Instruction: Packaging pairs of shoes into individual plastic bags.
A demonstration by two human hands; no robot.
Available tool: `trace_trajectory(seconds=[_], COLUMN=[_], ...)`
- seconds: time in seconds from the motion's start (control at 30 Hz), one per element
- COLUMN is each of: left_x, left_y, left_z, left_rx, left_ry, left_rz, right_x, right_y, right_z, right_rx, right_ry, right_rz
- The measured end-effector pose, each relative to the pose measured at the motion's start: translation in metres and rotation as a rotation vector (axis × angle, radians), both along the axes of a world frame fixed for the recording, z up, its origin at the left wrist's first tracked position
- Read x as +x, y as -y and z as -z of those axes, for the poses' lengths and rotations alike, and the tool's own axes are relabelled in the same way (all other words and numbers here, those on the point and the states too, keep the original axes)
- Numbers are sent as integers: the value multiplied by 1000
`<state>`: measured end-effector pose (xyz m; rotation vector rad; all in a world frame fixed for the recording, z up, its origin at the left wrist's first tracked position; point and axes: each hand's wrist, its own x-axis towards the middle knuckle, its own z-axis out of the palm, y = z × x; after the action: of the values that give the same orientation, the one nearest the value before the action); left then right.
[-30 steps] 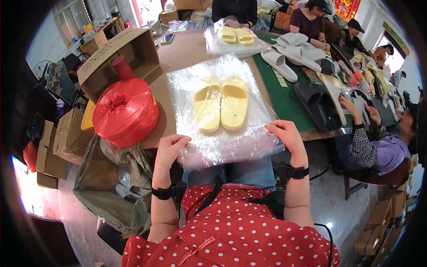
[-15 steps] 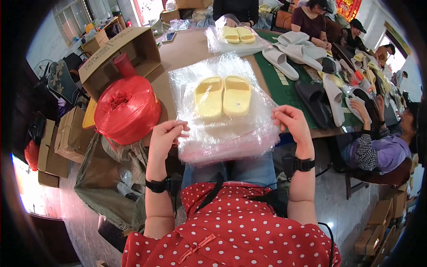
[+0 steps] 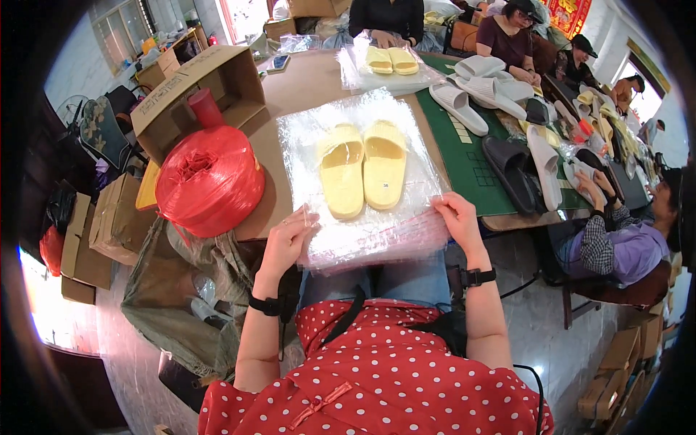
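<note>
A pair of pale yellow slide slippers (image 3: 384,170) lies side by side with a clear plastic bag (image 3: 308,138), toes pointing away from me. Whether they are fully inside it is hard to tell through the glare. Beneath is a stack of similar bags with pinkish edges (image 3: 384,250), at the table's near edge. My left hand (image 3: 292,232) pinches the plastic at its near left edge. On the opposite side, my right hand (image 3: 457,217) grips the near right edge between thumb and fingers.
Left of the bags sit a large red twine roll (image 3: 210,181) and an open cardboard box (image 3: 196,90). Another bagged yellow pair (image 3: 391,60) lies farther off. White slides (image 3: 458,109) and black slides (image 3: 507,170) cover the green mat (image 3: 464,170). Co-workers sit opposite and at right.
The slippers have shifted nearer to me and show more of their soles. Both my hands have moved inward along the bag, the left one also lower.
</note>
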<state>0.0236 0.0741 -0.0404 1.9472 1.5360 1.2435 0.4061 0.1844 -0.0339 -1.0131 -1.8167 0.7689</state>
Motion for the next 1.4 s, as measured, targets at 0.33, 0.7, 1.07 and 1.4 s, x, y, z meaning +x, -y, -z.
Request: trace_trajectory(seconds=[0.33,0.7,1.07,1.4], left_x=[41,54,38,58], left_y=[-2,-31,-36,-45], left_z=[-61,11,31,7], left_rx=[250,16,27,-166], left_ry=[-402,-506,-70,-159], left_rz=[-191,-61,-120,-352], right_x=[-72,-99,-74,-97], right_y=[29,26,6,12], right_z=[-60,16,26,26], right_rx=[545,317,-36,-30], right_ry=[273,598,94,202], right_rz=[101,-4,57,236])
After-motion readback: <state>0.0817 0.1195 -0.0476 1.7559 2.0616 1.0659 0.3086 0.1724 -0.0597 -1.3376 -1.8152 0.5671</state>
